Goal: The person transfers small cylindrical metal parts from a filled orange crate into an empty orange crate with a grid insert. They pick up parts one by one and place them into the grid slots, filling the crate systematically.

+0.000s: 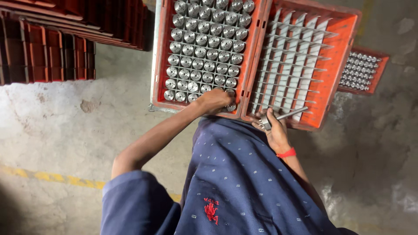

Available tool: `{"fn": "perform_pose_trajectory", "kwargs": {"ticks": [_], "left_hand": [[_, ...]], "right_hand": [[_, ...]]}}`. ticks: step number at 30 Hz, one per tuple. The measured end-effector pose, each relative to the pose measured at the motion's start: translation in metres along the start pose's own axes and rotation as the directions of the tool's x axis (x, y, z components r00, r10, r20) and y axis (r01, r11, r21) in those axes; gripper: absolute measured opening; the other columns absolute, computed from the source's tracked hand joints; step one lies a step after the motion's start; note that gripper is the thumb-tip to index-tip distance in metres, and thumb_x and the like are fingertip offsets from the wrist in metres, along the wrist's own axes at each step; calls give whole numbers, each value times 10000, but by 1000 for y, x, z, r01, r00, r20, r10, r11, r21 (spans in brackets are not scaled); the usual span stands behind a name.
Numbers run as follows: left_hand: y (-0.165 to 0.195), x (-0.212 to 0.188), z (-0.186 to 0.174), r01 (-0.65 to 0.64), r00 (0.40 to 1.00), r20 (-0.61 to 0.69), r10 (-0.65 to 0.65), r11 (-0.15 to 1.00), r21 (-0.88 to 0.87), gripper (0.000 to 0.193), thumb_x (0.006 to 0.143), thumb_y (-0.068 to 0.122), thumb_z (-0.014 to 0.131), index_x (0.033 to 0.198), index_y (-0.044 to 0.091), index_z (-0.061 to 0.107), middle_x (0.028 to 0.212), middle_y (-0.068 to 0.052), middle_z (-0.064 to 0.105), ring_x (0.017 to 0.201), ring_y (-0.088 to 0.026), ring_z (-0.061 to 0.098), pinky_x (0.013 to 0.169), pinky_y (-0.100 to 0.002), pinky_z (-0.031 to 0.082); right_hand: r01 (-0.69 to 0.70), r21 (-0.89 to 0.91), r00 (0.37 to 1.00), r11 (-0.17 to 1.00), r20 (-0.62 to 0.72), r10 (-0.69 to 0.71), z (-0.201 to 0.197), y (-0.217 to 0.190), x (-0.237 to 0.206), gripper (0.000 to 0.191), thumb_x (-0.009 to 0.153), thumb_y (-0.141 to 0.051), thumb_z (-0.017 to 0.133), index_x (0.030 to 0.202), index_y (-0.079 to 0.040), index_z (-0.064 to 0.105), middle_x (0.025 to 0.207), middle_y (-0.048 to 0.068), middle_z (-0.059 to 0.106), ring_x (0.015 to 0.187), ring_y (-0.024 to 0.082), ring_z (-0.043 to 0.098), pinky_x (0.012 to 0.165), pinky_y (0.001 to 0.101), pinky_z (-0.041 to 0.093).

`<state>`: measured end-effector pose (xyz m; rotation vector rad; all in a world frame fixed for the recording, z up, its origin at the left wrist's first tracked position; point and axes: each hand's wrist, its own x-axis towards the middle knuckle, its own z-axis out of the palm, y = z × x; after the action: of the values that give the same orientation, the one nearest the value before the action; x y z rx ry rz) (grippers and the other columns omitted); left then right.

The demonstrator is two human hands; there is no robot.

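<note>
I see the left hand (214, 100) with fingers curled down on a metal part (230, 106) at the near corner of the full orange crate (160, 56); whether they clamp it I cannot tell. Right of that crate, the right hand (273, 127) grips a shafted metal piece (285, 115) over the empty divider crate (337, 65). In my judgement, a loose hold could drop either piece against the neighbouring parts or dividers.

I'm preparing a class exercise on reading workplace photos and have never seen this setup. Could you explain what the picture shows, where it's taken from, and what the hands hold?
No machine here: a person wears a camera on the head, looking down at their own hands. On the concrete floor stand two orange crates. The left crate is packed with shiny round metal parts; the left hand reaches into its near corner. The right crate has empty dividers. The right hand has a grip on a metal part with a long shaft.
</note>
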<state>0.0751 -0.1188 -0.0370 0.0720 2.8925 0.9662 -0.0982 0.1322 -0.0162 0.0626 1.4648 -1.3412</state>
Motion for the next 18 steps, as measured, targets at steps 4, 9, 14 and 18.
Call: {"fn": "perform_pose_trajectory", "kwargs": {"ticks": [4, 9, 14, 18], "left_hand": [[17, -29, -17, -157, 849, -526, -58, 922, -355, 462, 709, 352, 844, 997, 28, 683, 980, -129, 716, 825, -302, 727, 754, -408, 591], [58, 33, 25, -24, 780, -108, -617, 143, -989, 548, 815, 372, 889, 993, -50, 588, 819, -39, 620, 730, -164, 596, 661, -357, 514], [98, 76, 58, 205, 595, -197, -779, 385, -900, 300, 801, 268, 798, 987, 65, 680, 820, -85, 739, 742, -261, 707, 666, -414, 577], [146, 113, 59, 376, 568, -291, -770, 557, -740, 290, 790, 211, 783, 1040, 108, 679, 898, -155, 753, 861, -392, 709, 732, -493, 537]], "right_hand": [[38, 19, 999, 999, -33, -37, -13, 2, -7, 232, 1070, -237, 524, 1195, -61, 610, 1024, 83, 679, 1028, 256, 724, 883, 416, 616], [146, 69, 989, 987, -46, -143, -13, -18, 6, 219, 1080, -166, 534, 1235, -31, 611, 1076, 105, 697, 998, 219, 708, 813, 341, 576], [187, 73, 982, 980, -13, -186, -10, -60, 22, 209, 1064, -154, 548, 1241, -57, 603, 1021, 128, 716, 911, 175, 683, 740, 306, 522], [306, 216, 935, 927, 116, -335, -22, -90, 25, 180, 1052, -91, 590, 1229, -62, 588, 911, 74, 632, 880, 171, 671, 879, 352, 577]]}}
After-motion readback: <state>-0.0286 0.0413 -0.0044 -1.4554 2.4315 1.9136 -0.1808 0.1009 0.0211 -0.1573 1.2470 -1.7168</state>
